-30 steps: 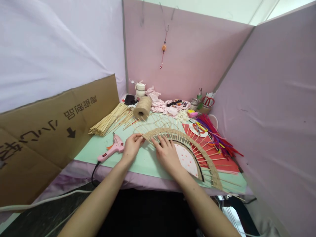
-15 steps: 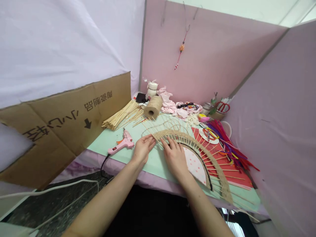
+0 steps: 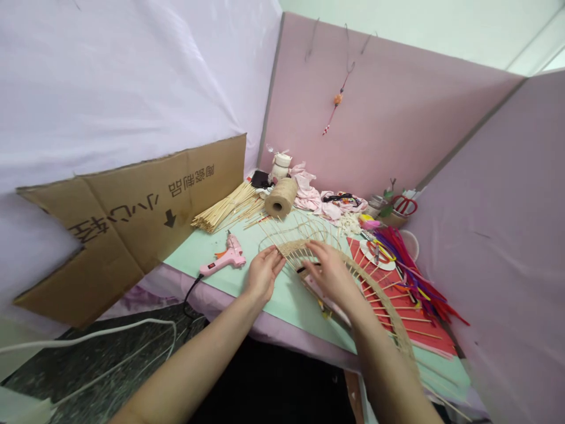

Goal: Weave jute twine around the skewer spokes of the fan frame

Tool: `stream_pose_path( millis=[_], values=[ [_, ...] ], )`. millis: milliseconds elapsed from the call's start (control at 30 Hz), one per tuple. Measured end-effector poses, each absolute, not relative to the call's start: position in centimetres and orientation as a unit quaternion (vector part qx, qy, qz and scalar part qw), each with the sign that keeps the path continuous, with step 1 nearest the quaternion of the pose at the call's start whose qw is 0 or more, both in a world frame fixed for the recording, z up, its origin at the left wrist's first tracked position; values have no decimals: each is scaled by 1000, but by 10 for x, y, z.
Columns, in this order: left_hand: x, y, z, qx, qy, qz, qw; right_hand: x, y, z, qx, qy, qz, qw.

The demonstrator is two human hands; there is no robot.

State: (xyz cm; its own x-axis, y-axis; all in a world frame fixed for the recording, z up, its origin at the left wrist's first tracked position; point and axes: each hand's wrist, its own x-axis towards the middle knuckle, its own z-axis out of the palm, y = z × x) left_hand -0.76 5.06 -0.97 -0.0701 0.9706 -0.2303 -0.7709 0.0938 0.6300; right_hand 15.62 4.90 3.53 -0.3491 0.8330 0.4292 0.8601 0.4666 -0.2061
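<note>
A fan-shaped piece of thin sticks with a woven twine band (image 3: pixel 388 297) lies at the table's front right, its inner half-round part partly hidden by my right arm. My left hand (image 3: pixel 263 274) is closed on the fan's left end, fingertips at the band. Over the left part of the band is my right hand (image 3: pixel 334 272), its fingers apart and the fingertips at the sticks; any contact is hard to make out. Loose twine (image 3: pixel 304 224) loops behind the band. A pink glue gun (image 3: pixel 227 258) lies left of my left hand.
A twine roll (image 3: pixel 281 198) and a bundle of sticks (image 3: pixel 225 206) lie at the back. Cardboard (image 3: pixel 145 218) stands along the left. Red sheets (image 3: pixel 384 282), coloured pipe cleaners (image 3: pixel 410 265) and a pot with red-handled scissors (image 3: pixel 404 205) are on the right.
My right hand has lifted from the sticks near the inner part and moved across to the band. The inner half-round part has tilted. My left hand keeps the fan's end.
</note>
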Motion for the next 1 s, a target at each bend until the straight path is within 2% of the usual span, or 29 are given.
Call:
stream_pose_path(
  millis=[100,233,400,633,800,1000],
  values=[
    [-9,49,-9,157,335,655,659,175,104,73,-559,-795,-46,230],
    [-10,44,-9,161,330,651,664,192,193,101,-628,-774,-22,75],
    [-13,33,-11,146,329,636,682,184,258,88,-602,-797,43,-25],
    [-15,30,-10,136,336,622,694,159,278,53,-568,-810,62,-128],
    [-15,30,-10,136,332,621,697,155,278,51,-570,-815,46,-94],
    [-16,31,-12,152,344,612,696,140,283,75,-601,-794,-16,86]
  ],
)
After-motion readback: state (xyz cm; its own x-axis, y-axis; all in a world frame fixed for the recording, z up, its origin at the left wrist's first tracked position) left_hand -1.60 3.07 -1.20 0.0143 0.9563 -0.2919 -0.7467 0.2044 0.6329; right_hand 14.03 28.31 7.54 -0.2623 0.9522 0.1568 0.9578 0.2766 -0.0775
